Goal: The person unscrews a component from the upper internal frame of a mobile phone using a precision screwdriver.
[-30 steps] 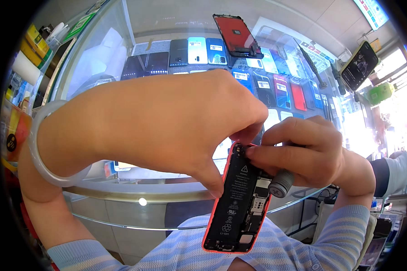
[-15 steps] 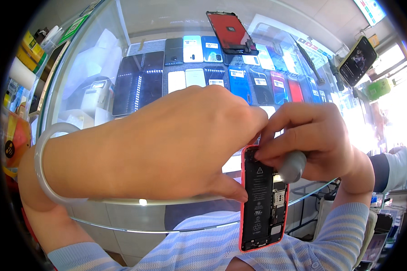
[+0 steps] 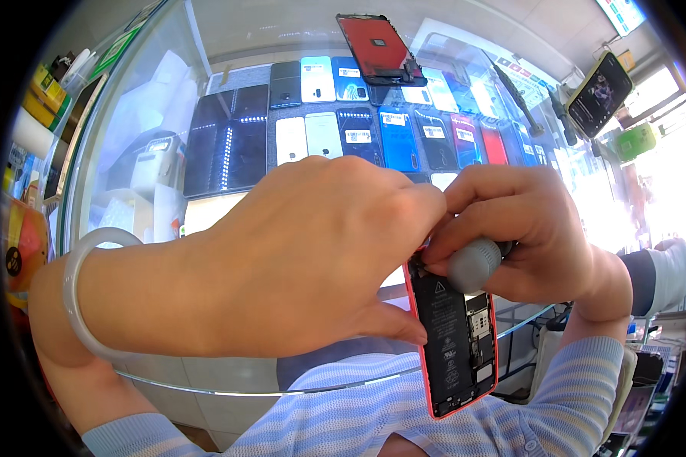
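Observation:
My left hand (image 3: 320,259), with a pale bangle on the wrist, is closed on an opened phone (image 3: 453,343) with a red frame. Its thumb presses the phone's left edge; the other fingers are hidden behind the upper end. The phone hangs upright and slightly tilted over my lap, its black battery and inner boards bare. My right hand (image 3: 522,228) is closed around a screwdriver-like tool with a grey ribbed handle (image 3: 474,266); the tool's tip cannot be seen. Its thumb and fingertips pinch at the phone's top end, and what lies between them is hidden.
Beneath my hands is a glass display case with several phones (image 3: 400,141) inside. On its top lie a detached screen with a red back (image 3: 377,46) and a thin dark tool (image 3: 517,95). A phone playing video (image 3: 601,95) stands at the right in a holder.
The phone has tilted, its lower end swinging right. The grey handle has moved slightly left and up with my right hand. Both hands keep their grip.

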`<state>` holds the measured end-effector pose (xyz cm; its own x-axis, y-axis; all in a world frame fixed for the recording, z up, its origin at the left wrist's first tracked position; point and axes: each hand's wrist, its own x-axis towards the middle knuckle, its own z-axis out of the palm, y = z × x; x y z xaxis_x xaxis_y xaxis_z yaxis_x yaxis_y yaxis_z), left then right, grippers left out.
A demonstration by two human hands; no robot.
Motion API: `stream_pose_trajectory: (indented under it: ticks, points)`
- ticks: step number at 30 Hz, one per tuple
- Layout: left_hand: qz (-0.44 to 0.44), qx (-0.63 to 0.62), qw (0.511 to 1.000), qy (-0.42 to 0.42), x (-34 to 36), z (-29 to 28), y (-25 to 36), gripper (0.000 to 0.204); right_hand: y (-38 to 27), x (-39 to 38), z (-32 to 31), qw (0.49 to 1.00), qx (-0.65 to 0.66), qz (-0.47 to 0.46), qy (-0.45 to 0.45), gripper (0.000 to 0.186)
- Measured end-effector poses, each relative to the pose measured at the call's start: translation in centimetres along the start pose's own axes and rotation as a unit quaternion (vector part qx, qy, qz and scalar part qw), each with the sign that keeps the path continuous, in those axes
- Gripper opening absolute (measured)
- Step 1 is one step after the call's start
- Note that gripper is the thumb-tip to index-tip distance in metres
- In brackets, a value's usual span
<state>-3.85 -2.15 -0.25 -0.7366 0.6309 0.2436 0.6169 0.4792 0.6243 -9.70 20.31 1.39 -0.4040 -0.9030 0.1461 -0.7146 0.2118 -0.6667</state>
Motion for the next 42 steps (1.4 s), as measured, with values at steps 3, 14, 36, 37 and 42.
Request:
stream_pose_trajectory:
  ticks: [3,14,36,37,42]
  points:
    - [0.004,-0.006,1.000,0.012,0.0,0.2,-0.1,0.051,0.0,0.0,0.2,0.999,-0.015,-0.030,0.010,0.014]
    - [0.015,-0.018,1.000,0.014,0.3,0.2,-0.1,0.052,-0.3,0.0,0.4,0.994,-0.078,-0.071,0.016,0.022]
    - [0.249,0.250,0.935,-0.018,-0.3,-1.1,0.8,0.027,1.3,0.0,-0.7,0.982,-0.075,-0.172,-0.026,0.026]
    - [0.256,0.252,0.933,-0.014,-0.3,-1.0,0.7,0.026,1.5,0.1,-0.8,0.982,-0.066,-0.174,-0.032,0.027]
    - [0.281,0.235,0.931,-0.011,0.0,-1.0,0.1,0.024,2.0,0.0,-0.9,0.981,-0.046,-0.183,-0.048,0.027]
